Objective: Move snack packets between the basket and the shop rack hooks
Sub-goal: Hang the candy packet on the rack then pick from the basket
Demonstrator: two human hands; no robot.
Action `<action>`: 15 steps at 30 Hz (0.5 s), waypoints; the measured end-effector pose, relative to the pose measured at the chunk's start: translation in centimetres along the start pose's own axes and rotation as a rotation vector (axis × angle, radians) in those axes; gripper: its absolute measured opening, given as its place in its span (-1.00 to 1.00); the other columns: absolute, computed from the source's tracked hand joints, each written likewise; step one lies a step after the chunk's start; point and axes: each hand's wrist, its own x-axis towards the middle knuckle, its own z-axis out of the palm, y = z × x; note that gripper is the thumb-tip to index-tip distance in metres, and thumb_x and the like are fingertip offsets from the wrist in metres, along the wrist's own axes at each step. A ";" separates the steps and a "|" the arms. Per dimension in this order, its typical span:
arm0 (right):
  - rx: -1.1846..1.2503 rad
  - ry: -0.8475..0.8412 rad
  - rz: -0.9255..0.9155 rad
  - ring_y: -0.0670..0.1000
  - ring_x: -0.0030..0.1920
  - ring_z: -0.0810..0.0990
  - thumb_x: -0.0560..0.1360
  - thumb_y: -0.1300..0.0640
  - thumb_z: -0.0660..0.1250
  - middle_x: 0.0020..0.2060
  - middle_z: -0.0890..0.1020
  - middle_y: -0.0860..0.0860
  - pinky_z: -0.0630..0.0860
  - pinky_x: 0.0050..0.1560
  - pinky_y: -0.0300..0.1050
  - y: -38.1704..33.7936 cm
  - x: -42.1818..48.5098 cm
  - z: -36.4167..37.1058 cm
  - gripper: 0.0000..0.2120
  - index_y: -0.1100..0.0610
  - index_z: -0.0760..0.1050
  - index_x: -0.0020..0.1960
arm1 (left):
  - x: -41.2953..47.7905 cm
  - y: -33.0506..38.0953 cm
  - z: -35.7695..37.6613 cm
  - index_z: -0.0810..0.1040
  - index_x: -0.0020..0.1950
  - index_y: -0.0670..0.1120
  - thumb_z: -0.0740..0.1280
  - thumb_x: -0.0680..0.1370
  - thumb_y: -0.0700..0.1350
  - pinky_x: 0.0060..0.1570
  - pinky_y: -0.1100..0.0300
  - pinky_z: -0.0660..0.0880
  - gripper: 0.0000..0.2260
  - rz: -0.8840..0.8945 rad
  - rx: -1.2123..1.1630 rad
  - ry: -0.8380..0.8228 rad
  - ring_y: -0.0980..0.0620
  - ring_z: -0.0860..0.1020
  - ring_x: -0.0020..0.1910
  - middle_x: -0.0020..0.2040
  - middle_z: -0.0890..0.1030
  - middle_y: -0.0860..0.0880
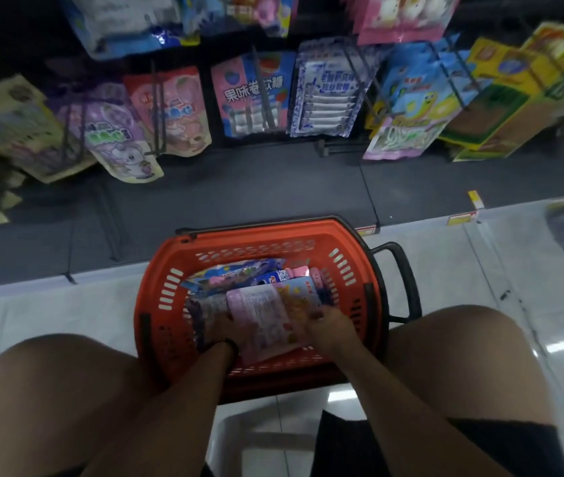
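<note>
Knees (67,380) bare, black shorts (446,442), person seated on a white stool (239,428). Red basket (256,247) sits on the floor at 12 o'clock from the knees, and both forearms go into it.

Pink packet (260,315) lies on top of the basket's pile, toward the near wall, between the two hands.
- Left hand (220,327) is at its 9 o'clock edge, fingers curled on it, tips hidden under the edge. Black wristband (231,344) on that wrist.
- Right hand (328,325) is at the 3 o'clock edge, fingers curled over it and clamped on the packet.

Packet lies roughly flat, long axis about 12–6, far end leaning to 11. Back face is up: a block of fine print, unreadable. Blue-and-yellow panel at its 1 o'clock corner; same packet or another one, cannot tell.

More packets (232,273) lie beyond it at 12 o'clock, one with a QR code.

Rack hooks (261,87) at 12 o'clock past the basket, loaded.
- Pink-and-blue packet (239,77) reads 果味卷软糖.
- Blue-and-white packet (325,94) hangs just at its 3 o'clock, writing blurred.
- Purple rabbit packet (118,139) hangs at 10 o'clock.
</note>
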 end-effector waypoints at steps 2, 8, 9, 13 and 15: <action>0.018 -0.043 0.018 0.17 0.11 0.72 0.57 -0.15 0.39 0.09 0.74 0.10 0.66 0.14 0.02 0.2 0.4 0.2 -0.60 0.11 0.65 0.24 | -0.5 0.8 0.2 0.59 0.45 -0.05 0.48 0.24 0.29 0.32 -0.08 0.58 -0.18 0.019 -0.008 -0.049 -0.20 0.63 0.29 0.33 0.66 -0.15; 0.152 -0.001 0.022 0.09 0.04 0.74 0.53 0.01 0.40 -0.02 0.78 0.04 0.67 0.18 0.02 0.2 0.4 -1.2 -0.75 0.11 0.76 0.07 | -2.0 2.9 0.1 0.60 0.44 -0.07 0.38 0.55 0.23 0.30 -0.02 0.54 -0.44 0.087 -0.068 -0.154 -0.19 0.60 0.29 0.35 0.64 -0.17; 0.164 0.001 0.027 0.08 0.05 0.74 0.58 0.06 0.38 0.00 0.78 0.03 0.66 0.20 0.02 0.0 0.2 -1.4 -0.79 0.10 0.76 0.07 | -4.5 4.2 -0.8 0.60 0.43 -0.09 0.35 0.64 0.12 0.26 0.04 0.52 -0.56 0.126 -0.049 -0.131 -0.18 0.60 0.30 0.34 0.65 -0.17; 0.156 0.033 0.011 0.08 0.21 0.69 0.61 0.07 0.37 0.14 0.75 -0.01 0.56 0.25 -0.12 -0.3 -1.0 -1.6 -0.80 0.01 0.75 0.14 | -8.2 5.5 -1.6 0.57 0.45 -0.11 0.30 0.71 -0.07 0.27 0.07 0.46 -0.67 0.286 -0.057 -0.012 -0.21 0.58 0.36 0.38 0.63 -0.18; 0.173 0.033 -0.006 0.07 0.21 0.70 0.59 0.04 0.39 0.14 0.76 -0.02 0.56 0.25 -0.13 -0.2 -2.2 -1.4 -0.80 0.00 0.76 0.12 | -9.3 5.8 -2.0 0.58 0.44 -0.07 0.31 0.70 -0.06 0.29 0.08 0.47 -0.68 0.322 -0.082 0.025 -0.19 0.60 0.35 0.36 0.65 -0.13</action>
